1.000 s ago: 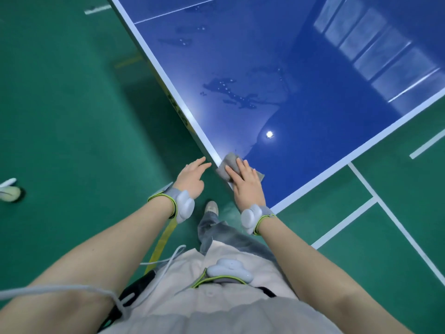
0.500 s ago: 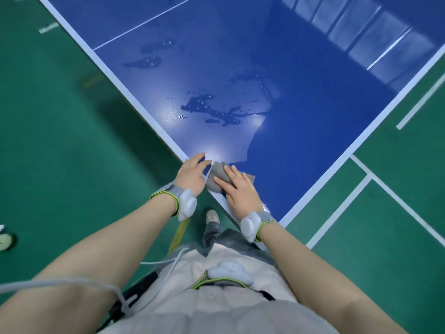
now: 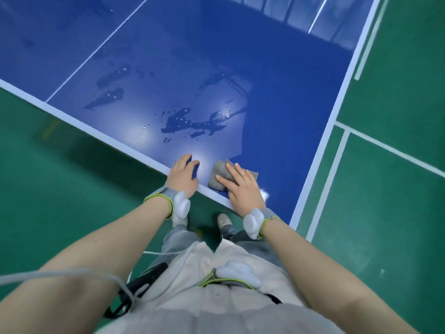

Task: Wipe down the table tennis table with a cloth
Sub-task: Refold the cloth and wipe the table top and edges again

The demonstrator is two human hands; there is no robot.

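Observation:
The blue table tennis table (image 3: 277, 97) with white edge lines fills the upper half of the view. A crumpled grey cloth (image 3: 218, 174) lies on it close to the near edge. My right hand (image 3: 242, 186) presses flat on the cloth with straight fingers. To its left, my left hand (image 3: 183, 175) rests on the table's near edge, fingers relaxed on the surface and holding nothing. Wet streaks and a puddle (image 3: 190, 126) lie on the table beyond my hands.
Green sports floor (image 3: 390, 189) with white court lines surrounds the table. The table's corner sits just right of my right wrist. My feet stand under the near edge. A white cable hangs across my left forearm.
The view has swung so the table's near edge now runs across in front of me. My right hand and the cloth have slid right along the edge, apart from my left hand.

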